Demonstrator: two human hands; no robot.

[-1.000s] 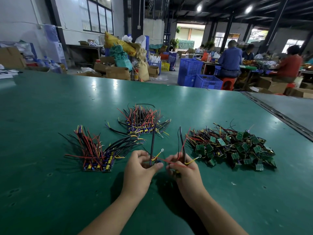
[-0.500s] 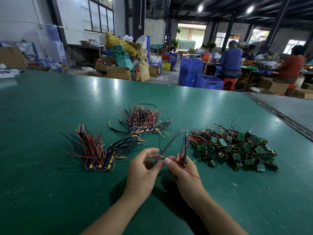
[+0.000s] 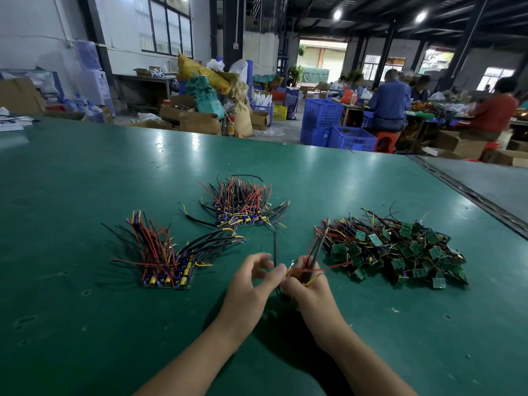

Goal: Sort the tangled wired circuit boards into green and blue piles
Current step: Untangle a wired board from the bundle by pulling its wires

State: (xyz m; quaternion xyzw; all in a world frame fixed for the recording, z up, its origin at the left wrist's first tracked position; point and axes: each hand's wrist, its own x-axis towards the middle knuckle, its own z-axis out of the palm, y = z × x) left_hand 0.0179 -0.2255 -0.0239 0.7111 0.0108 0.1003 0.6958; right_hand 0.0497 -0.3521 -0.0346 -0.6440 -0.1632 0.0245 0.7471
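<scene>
Three heaps lie on the green table point(image 3: 85, 195). A tidy pile of blue boards point(image 3: 168, 277) with red and black wires sits at the left. A second bundle of blue boards point(image 3: 243, 218) lies further back in the middle. A tangled heap of green boards point(image 3: 400, 250) lies at the right. In front of the heaps my right hand point(image 3: 305, 284) grips a wired board by its red, yellow and black wires. My left hand point(image 3: 254, 281) pinches a black wire point(image 3: 275, 247) that stands up from it. The held board itself is hidden behind my fingers.
A dark seam point(image 3: 468, 192) crosses the table at the right, past the green heap. Beyond the far edge stand blue crates point(image 3: 323, 121), cardboard boxes point(image 3: 200, 122) and sacks. Several people sit at benches at the back right.
My hands have drawn closer together and slightly right. The black wires that arched over between them now stand straighter, one pinched upright by my left hand.
</scene>
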